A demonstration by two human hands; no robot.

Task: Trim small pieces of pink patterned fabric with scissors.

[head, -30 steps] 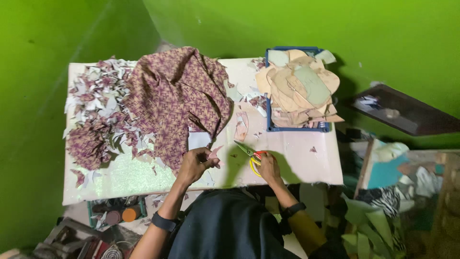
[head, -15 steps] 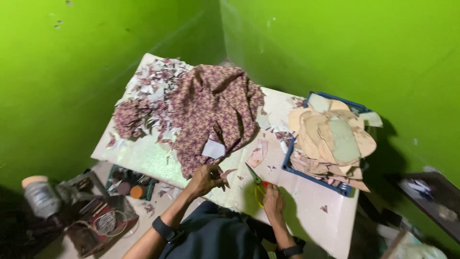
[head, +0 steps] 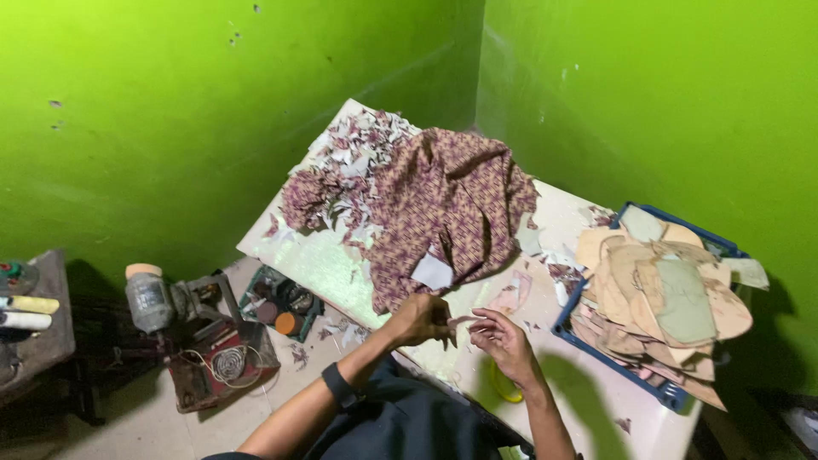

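Observation:
My left hand (head: 422,319) and my right hand (head: 504,342) meet over the near edge of the white table (head: 311,255). Both pinch a small pale fabric piece (head: 460,322) between their fingertips. Yellow-handled scissors (head: 503,385) lie on the table just under my right wrist, partly hidden by it. A large maroon floral cloth (head: 443,204) is spread just beyond my hands, with a white patch (head: 432,273) on its near edge. To the right stands a blue tray (head: 652,385) piled with tan and pale green sole-shaped cutouts (head: 665,294).
Floral and white scraps (head: 341,166) cover the table's far left. On the floor to the left are a capped jar (head: 146,294), a small motor (head: 200,298), a box of tins (head: 281,302) and a red tray with coiled wire (head: 223,365). Green walls enclose the corner.
My view swung left and closer. My right hand let go of the yellow-handled scissors, which now lie on the table, and came to my left hand at the small piece.

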